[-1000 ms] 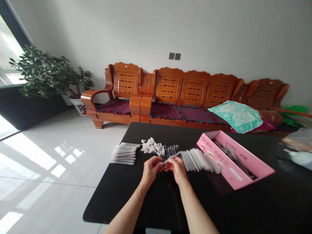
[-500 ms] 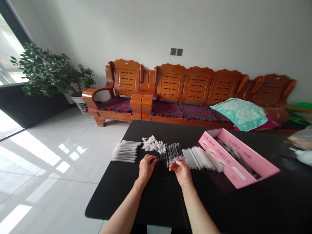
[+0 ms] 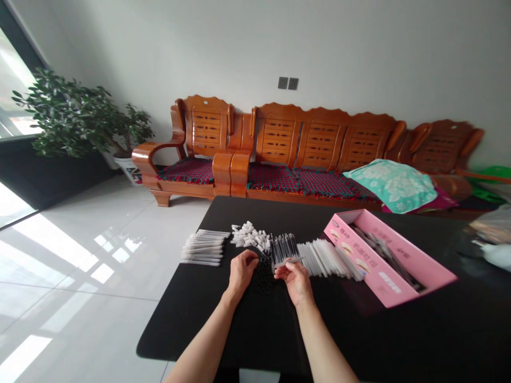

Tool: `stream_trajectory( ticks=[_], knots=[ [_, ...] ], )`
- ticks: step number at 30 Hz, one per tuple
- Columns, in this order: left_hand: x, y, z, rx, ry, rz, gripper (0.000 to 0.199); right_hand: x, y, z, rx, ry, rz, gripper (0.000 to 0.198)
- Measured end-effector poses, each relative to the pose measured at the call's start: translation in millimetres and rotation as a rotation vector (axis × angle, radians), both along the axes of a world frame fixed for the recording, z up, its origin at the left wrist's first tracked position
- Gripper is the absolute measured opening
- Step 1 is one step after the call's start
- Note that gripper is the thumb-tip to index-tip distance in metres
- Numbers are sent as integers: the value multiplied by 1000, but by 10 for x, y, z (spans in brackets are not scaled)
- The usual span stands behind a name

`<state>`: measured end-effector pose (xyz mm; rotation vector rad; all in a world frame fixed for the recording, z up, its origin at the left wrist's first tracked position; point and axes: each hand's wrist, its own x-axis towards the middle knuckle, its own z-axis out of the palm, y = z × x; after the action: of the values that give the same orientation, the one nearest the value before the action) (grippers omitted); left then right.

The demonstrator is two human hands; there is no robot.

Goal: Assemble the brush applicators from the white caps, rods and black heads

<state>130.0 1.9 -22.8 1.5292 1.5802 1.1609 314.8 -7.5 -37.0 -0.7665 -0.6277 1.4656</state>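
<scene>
Here, at a black table (image 3: 179, 330), we see two bare hands at close work; the right hand (image 3: 296, 279) pinches a slim pale tube (image 3: 294, 260) between thumb and fingers, nearly level, just in front of a row of thin dark rods (image 3: 284, 246); the left hand (image 3: 241, 274) reaches to the edge of a loose heap of small black pieces (image 3: 264, 279), its thumb and fingertips drawn together, though we cannot tell whether a piece is caught between them; beyond the heap lie short white pieces (image 3: 249, 235) in a scatter, to the left a row of long pale sticks (image 3: 202, 249), and to the right a bank of translucent tubes (image 3: 325, 258) reaching to a pink box (image 3: 375, 271); we judge the step in hand to be the picking of one small black piece while the tube waits in the other grip; the next move, as we read it, calls for a light fingertip pinch on a single piece, and then for piece and tube end to be lined up straight; pieces so small, we reckon, could slip or come up in pairs, so the tube is best held steady near its end.
</scene>
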Motion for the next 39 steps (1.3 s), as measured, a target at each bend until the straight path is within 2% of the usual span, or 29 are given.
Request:
stream_trajectory(
  ticks=[3,5,10,14,21,39],
  knots=[
    [42,-28,13,-79,-454,-31,23,-16,-1,3,-4,2,-13,18],
    [85,-59,34,-104,-668,-45,30,-21,1,8,-7,2,-19,19],
    [162,-132,100,-159,-884,-77,31,-26,6,32,-18,1,-23,21],
    [180,-149,135,-181,-916,-144,31,-39,8,51,-24,-8,-29,21],
    [206,-118,97,-150,-812,-212,38,-89,31,86,-40,-9,-83,23],
    [283,-104,61,-158,-801,-227,35,-113,39,56,-42,-71,-58,22]
  ],
)
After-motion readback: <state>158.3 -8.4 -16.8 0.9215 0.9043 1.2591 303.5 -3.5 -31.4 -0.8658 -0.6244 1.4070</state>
